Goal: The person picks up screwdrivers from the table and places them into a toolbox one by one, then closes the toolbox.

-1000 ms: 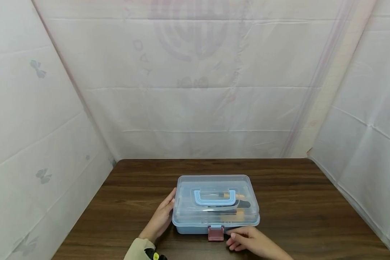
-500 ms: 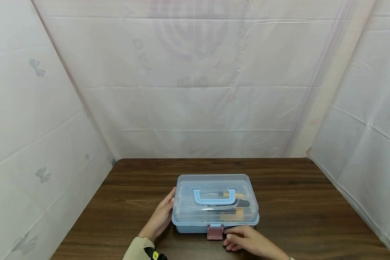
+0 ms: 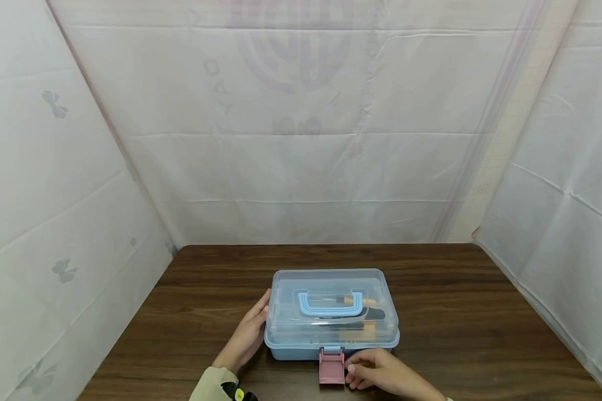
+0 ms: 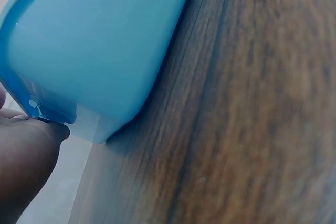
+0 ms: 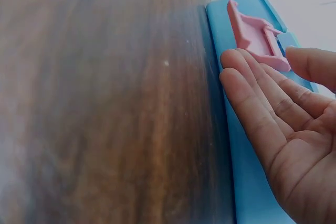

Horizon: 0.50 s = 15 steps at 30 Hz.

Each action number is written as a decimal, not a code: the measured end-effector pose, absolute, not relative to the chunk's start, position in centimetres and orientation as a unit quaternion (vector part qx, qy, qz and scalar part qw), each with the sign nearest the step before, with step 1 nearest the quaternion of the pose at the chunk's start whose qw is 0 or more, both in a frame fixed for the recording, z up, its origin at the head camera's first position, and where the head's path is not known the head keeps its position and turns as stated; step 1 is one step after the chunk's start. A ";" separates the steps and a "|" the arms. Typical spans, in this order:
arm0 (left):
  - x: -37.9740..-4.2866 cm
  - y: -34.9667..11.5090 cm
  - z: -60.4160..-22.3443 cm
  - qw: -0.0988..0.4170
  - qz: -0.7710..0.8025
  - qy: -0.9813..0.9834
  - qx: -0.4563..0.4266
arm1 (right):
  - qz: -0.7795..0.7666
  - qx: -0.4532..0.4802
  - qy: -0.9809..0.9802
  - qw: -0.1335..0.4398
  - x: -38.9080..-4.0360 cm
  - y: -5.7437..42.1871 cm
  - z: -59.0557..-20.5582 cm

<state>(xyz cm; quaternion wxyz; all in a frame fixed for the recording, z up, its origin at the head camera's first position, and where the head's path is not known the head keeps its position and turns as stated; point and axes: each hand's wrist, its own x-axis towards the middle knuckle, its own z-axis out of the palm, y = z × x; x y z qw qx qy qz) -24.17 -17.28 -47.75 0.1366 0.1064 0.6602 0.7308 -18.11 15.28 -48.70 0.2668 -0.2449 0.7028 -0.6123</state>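
A blue plastic storage box [image 3: 291,353] with a clear lid [image 3: 286,328] and a light blue handle [image 3: 331,311] sits on the table. The pink latch [image 3: 331,368] at its front sticks outward, as the right wrist view also shows. My left hand [image 3: 246,337] rests along the box's left side, fingers extended; in the left wrist view part of that hand [image 4: 29,156] touches the box's edge. Just right of the latch is my right hand [image 3: 378,372]. Its fingers [image 5: 252,103] lie fairly straight against the box front beside the latch, thumb apart from them.
Through the lid, tools with yellow-orange and black parts [image 3: 363,328] show dimly. The dark wood table [image 3: 456,312] extends around the box. Pale printed sheets [image 3: 301,167] enclose the table at the back and both sides.
The pink latch has swung on its hinge, so more of its inner face shows and it reaches lower in the head view. My right hand has shifted slightly left; my left hand stays.
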 end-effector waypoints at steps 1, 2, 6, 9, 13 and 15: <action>-24.2 -17.3 -47.8 0.137 0.730 0.661 0.104 | -0.612 -0.243 0.704 0.267 -18.1 15.2 -48.7; -24.1 -17.3 -47.7 0.137 0.730 0.661 0.105 | -0.611 -0.240 0.705 0.269 -18.1 15.1 -48.7; -24.1 -17.3 -47.8 0.138 0.732 0.658 0.109 | -0.608 -0.239 0.706 0.274 -18.0 14.6 -48.8; -24.2 -17.3 -47.8 0.138 0.735 0.654 0.113 | -0.608 -0.252 0.701 0.275 -17.8 14.2 -48.8; -24.1 -17.3 -47.7 0.138 0.738 0.650 0.114 | -0.611 -0.256 0.697 0.274 -17.6 14.0 -48.7; -24.1 -17.2 -47.7 0.139 0.739 0.649 0.114 | -0.612 -0.252 0.697 0.275 -17.6 14.0 -48.6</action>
